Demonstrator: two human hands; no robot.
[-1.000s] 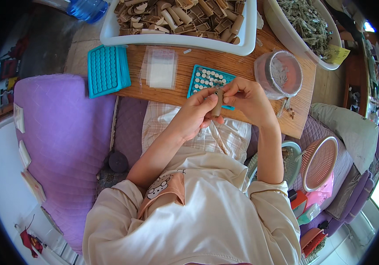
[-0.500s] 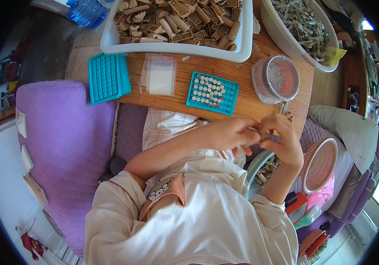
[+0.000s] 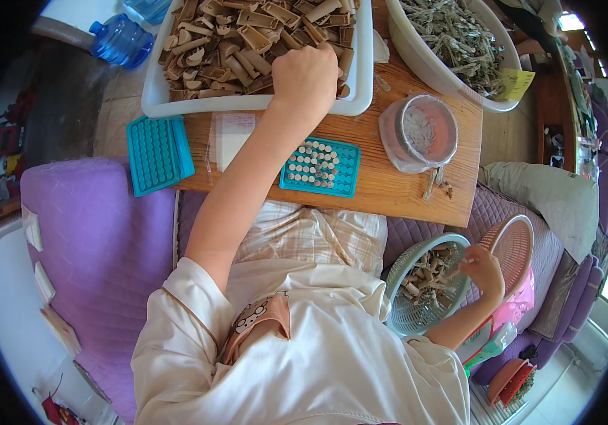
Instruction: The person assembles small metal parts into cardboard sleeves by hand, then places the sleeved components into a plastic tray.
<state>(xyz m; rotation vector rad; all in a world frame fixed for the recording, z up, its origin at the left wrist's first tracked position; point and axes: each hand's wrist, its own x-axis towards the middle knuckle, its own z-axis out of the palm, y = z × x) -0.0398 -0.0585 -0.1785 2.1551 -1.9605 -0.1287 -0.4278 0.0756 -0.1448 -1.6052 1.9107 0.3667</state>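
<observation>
My left hand [image 3: 307, 76] reaches over the near right part of a white bin [image 3: 116, 106] heaped with brown half-tube pieces [image 3: 233, 42]. Its fingers are curled down among them; whatever is between the fingertips is hidden. Off to the right, my right hand [image 3: 484, 270] is above the rim of a grey-green basket [image 3: 417, 319], fingers drawn together around something small I cannot make out. Brown tube pieces [image 3: 428, 273] lie in that basket. Between my arms on the wooden table sits a teal tray [image 3: 346, 166] partly filled with small round pale pieces.
Stacked teal trays [image 3: 157, 156] and clear plastic bags [image 3: 230, 138] lie at the table's left. A lined tub [image 3: 428, 131] holds pale grey bits. Beyond it stands a large bowl [image 3: 406, 49] of grey-green bundles. A pink basket [image 3: 516, 241] leans at the right.
My hands were together in front of me around a small thing; they have parted. The left has gone up to the bin, the right out to the basket. The view has shifted slightly.
</observation>
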